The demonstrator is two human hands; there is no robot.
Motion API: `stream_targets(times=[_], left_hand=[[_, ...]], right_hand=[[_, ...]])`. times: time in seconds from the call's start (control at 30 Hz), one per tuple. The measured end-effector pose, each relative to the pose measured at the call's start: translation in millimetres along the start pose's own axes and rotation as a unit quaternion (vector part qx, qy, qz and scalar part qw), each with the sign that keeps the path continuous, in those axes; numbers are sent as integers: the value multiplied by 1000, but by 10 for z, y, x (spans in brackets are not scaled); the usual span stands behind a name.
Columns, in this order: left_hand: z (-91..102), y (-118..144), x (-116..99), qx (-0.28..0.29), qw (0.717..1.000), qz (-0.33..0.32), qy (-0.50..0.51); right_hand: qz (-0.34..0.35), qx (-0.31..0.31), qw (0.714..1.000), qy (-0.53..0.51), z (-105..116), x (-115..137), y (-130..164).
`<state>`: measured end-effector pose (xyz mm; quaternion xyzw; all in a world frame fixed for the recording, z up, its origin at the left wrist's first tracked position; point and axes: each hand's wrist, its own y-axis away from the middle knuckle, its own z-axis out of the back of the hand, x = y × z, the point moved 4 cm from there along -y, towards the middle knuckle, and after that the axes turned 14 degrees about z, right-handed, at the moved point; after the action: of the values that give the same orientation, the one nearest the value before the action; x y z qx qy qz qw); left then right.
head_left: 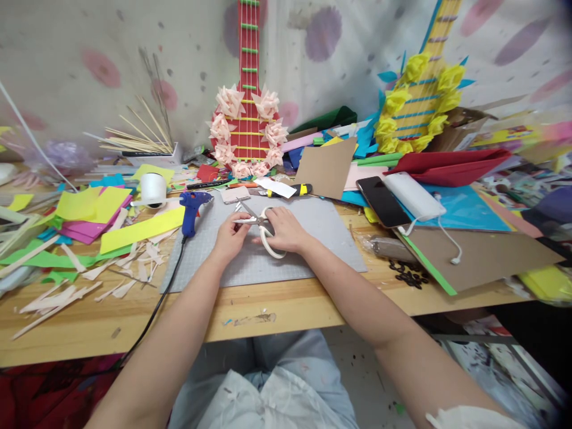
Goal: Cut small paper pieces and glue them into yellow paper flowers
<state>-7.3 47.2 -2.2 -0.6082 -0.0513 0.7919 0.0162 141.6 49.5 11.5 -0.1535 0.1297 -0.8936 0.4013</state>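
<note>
A pair of scissors (258, 220) with white handles is in my right hand (287, 230), its fingers through and around the loops. The blades stand apart and point left, toward my left hand (229, 238). The fingers of that hand are pinched together at the blades around a small white piece (238, 207), which looks like paper; its exact shape is too small to tell. Both hands are over the grey cutting mat (290, 266). A white paper strip (277, 187) lies partly over a yellow-and-black utility knife (302, 190) just beyond them.
A blue glue gun (190, 213) rests at the mat's left edge, its cord running off the table. Left lie paper scraps (140, 262) and a white spool (152, 189). Right are a phone (383, 202) and power bank (415, 195). A red paper guitar (249, 128) stands behind.
</note>
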Motion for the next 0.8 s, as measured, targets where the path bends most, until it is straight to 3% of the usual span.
stream_targets(times=[0.43,0.63,0.8], left_hand=[[3,17,-57,-30,998,32,46],[15,21,-80,-13,998,28,52],[7,33,-54,38,987,88,132]], right_hand=[[-45,7,999,21,5,4,-8],[-82,23,996,22,0,-25,6],[-198,-11,980,17,77,-248,62]])
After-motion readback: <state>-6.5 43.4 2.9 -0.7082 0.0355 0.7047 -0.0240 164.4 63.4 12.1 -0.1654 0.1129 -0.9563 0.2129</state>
